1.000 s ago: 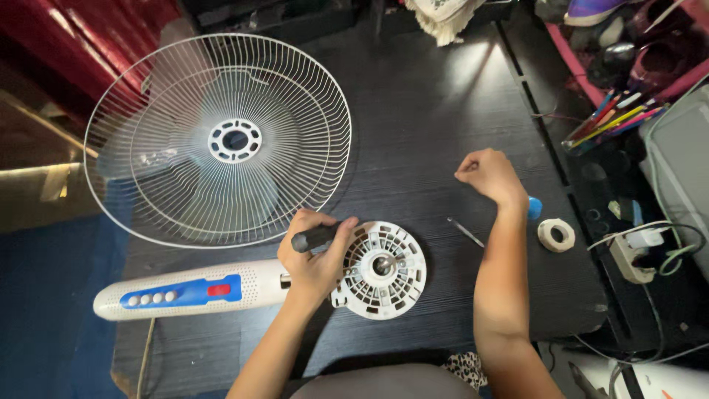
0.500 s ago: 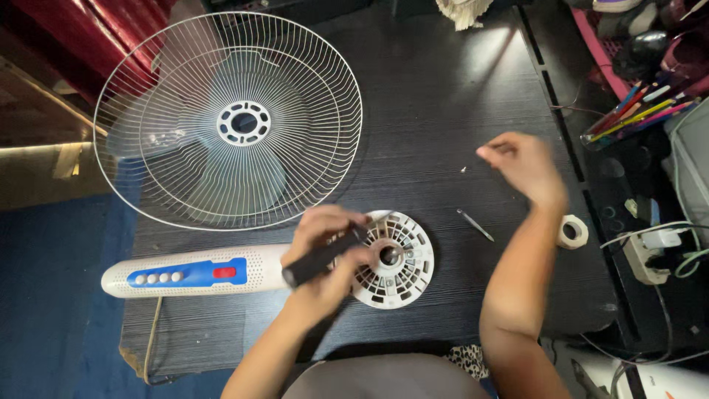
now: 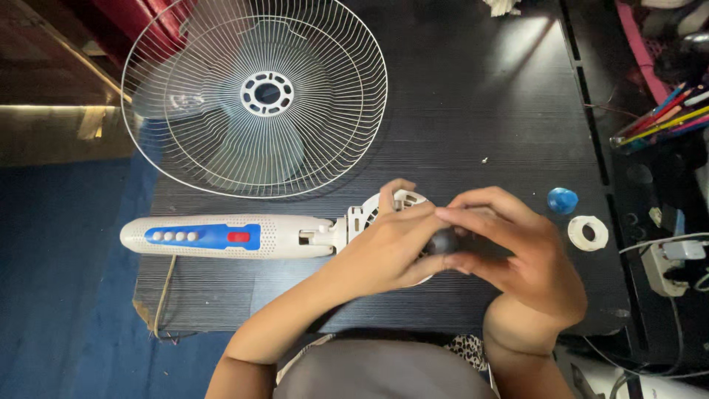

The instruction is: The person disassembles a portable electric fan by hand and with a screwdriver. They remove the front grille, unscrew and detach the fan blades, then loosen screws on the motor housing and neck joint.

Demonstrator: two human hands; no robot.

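The room is dim, and my dark wood-grain surface (image 3: 458, 111) soaks up most of the light. A pale sheen of glare sits on it at the upper right of the frame, so the light comes from that far side. My left hand (image 3: 391, 247) and right hand (image 3: 517, 255) are evenly lit and fairly sharp. The white wire fan guard (image 3: 255, 96) casts faint shadows. The left edge falls into deep blue gloom, and straight lines bow slightly towards the corners.
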